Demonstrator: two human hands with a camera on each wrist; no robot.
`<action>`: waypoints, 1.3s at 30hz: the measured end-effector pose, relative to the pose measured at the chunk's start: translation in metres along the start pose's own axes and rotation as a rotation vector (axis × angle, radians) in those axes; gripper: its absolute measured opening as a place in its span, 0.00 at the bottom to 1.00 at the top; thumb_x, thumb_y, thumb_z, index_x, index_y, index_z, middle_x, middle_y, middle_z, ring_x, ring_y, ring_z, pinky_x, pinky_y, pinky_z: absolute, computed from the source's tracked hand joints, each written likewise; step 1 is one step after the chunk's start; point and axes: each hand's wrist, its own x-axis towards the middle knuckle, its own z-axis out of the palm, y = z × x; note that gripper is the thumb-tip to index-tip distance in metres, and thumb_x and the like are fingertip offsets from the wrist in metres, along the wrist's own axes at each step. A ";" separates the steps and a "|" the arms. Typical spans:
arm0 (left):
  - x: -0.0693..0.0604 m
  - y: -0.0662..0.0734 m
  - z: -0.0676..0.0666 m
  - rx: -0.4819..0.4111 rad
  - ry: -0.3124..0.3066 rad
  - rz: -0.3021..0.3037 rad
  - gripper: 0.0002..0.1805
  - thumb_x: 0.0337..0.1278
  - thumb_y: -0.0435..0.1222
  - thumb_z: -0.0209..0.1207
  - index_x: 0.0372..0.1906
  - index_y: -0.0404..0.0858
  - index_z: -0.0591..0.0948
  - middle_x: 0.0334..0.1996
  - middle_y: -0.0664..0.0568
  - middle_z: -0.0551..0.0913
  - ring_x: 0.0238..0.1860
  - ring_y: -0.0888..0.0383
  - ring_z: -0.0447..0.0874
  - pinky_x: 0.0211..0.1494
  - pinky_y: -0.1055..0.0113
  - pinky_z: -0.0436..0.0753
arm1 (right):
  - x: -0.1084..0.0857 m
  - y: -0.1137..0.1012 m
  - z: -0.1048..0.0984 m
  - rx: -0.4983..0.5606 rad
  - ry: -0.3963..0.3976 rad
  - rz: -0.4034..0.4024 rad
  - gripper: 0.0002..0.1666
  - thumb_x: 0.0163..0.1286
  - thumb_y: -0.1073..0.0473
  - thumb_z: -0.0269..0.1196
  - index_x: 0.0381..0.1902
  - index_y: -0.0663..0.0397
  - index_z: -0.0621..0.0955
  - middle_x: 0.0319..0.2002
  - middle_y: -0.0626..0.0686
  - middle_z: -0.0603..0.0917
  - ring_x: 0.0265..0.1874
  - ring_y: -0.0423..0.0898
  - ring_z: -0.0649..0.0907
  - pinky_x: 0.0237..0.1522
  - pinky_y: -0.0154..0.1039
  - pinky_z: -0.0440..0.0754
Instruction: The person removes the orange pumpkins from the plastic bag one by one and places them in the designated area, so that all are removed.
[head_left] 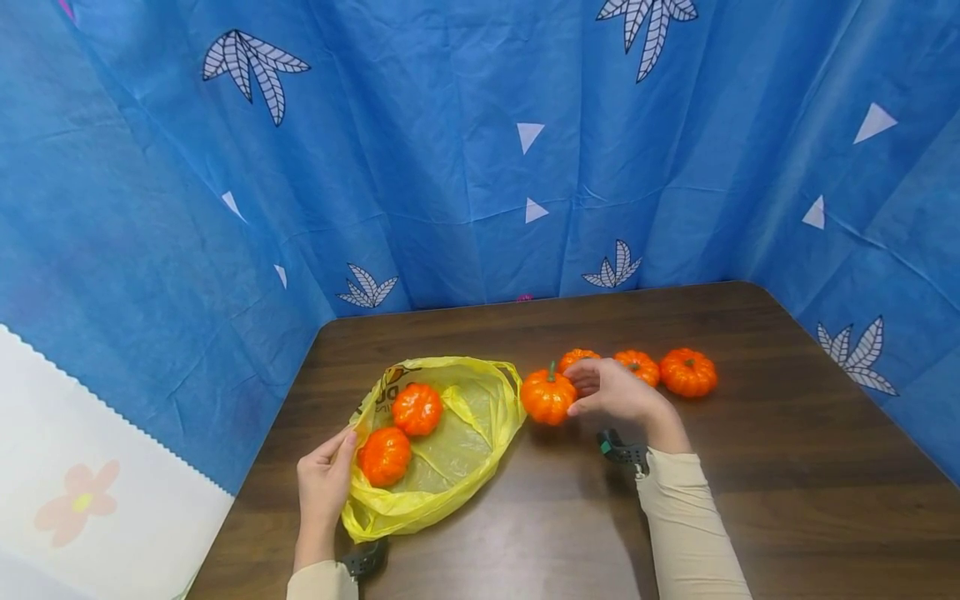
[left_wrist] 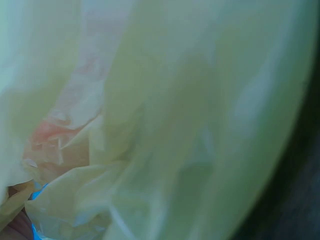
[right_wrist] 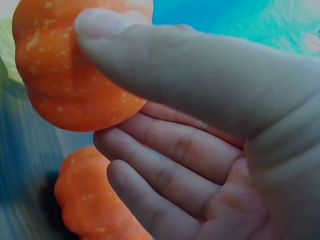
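Left hand (head_left: 324, 479) pinches the open bag (head_left: 467, 429) at one edge, right hand (head_left: 622, 392) a pumpkin (head_left: 547, 399) beside the other.

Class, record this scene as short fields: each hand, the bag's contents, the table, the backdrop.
Left hand: pinches the rim of the yellow bag
Right hand: holds an orange pumpkin beside the bag's opening
Bag contents: two pumpkins
Table: brown, bearing three more pumpkins
Backdrop: blue curtain with leaf and triangle prints
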 end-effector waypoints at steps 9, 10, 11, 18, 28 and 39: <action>0.001 0.000 0.001 -0.002 0.014 -0.007 0.14 0.65 0.31 0.63 0.49 0.24 0.85 0.46 0.44 0.87 0.40 0.86 0.79 0.43 0.87 0.79 | -0.006 0.010 -0.009 -0.035 0.009 0.045 0.37 0.58 0.54 0.76 0.62 0.62 0.77 0.60 0.62 0.82 0.58 0.59 0.81 0.61 0.55 0.81; 0.001 0.000 0.001 -0.007 0.015 0.005 0.13 0.65 0.30 0.63 0.48 0.24 0.85 0.46 0.41 0.87 0.41 0.86 0.79 0.44 0.87 0.79 | -0.007 0.011 -0.010 -0.034 0.010 0.047 0.36 0.58 0.55 0.76 0.62 0.62 0.77 0.60 0.62 0.82 0.58 0.59 0.81 0.62 0.55 0.81; 0.001 0.000 0.001 -0.012 0.016 0.017 0.13 0.64 0.30 0.63 0.48 0.24 0.85 0.46 0.39 0.87 0.41 0.86 0.79 0.44 0.87 0.79 | -0.008 0.011 -0.011 -0.039 0.007 0.047 0.36 0.58 0.55 0.76 0.62 0.62 0.77 0.60 0.62 0.82 0.58 0.59 0.81 0.61 0.55 0.81; 0.001 0.000 0.001 -0.013 0.017 0.064 0.11 0.63 0.28 0.63 0.46 0.25 0.86 0.46 0.32 0.85 0.41 0.87 0.77 0.44 0.89 0.78 | -0.012 0.014 -0.016 -0.060 -0.020 0.073 0.37 0.58 0.56 0.76 0.62 0.65 0.77 0.58 0.64 0.82 0.57 0.59 0.82 0.59 0.54 0.83; 0.001 -0.002 0.002 -0.003 0.023 0.026 0.13 0.63 0.29 0.63 0.47 0.23 0.85 0.44 0.44 0.88 0.42 0.86 0.78 0.44 0.87 0.79 | -0.016 0.023 -0.021 -0.084 -0.039 0.085 0.36 0.57 0.53 0.76 0.60 0.64 0.79 0.57 0.62 0.83 0.56 0.58 0.83 0.60 0.55 0.82; 0.000 0.001 0.001 0.003 0.012 0.018 0.12 0.65 0.30 0.62 0.47 0.24 0.86 0.47 0.35 0.86 0.41 0.87 0.77 0.43 0.88 0.78 | -0.021 0.028 -0.025 -0.070 -0.081 0.112 0.35 0.56 0.54 0.77 0.58 0.64 0.79 0.56 0.62 0.84 0.55 0.58 0.83 0.60 0.56 0.81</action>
